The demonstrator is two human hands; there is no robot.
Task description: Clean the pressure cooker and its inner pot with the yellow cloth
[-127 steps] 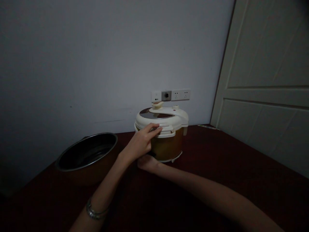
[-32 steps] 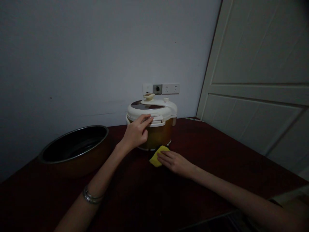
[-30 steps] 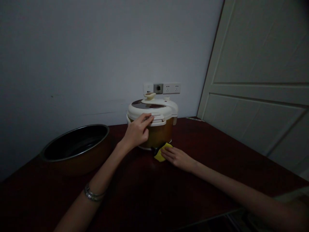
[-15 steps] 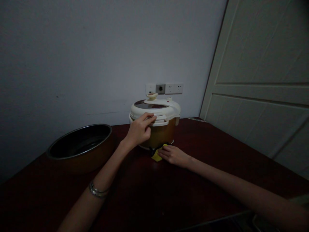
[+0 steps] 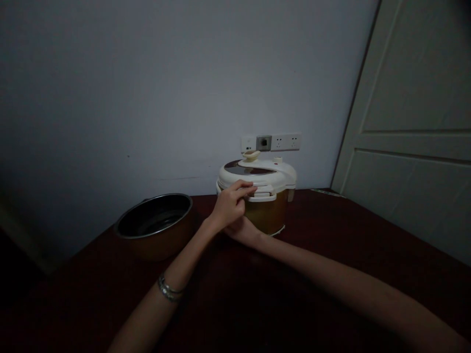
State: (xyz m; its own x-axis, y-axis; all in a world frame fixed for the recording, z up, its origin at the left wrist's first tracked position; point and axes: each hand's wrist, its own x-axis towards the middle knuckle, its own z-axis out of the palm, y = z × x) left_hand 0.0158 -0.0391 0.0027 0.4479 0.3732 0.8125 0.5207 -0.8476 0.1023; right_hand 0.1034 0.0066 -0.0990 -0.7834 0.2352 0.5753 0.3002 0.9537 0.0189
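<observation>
A white-and-gold electric pressure cooker stands upright on the dark red table, its lid on. My left hand grips the front handle at its left end, index and middle fingers lying along it. Behind and below that wrist, my right hand reaches across to the lower left of the cooker. Its fingers are hidden by my left hand, and so is the yellow cloth seen in them half a second ago.
To the left sits a round gold-brown pot with a dark inside, no lid on it. Wall sockets are behind the cooker. A pale panelled door stands at the right, beyond the table.
My right hand has slid left along the cooker's base, passing behind my left wrist, and the cloth has gone out of sight. My left hand keeps its place on the handle. The view has shifted left.
</observation>
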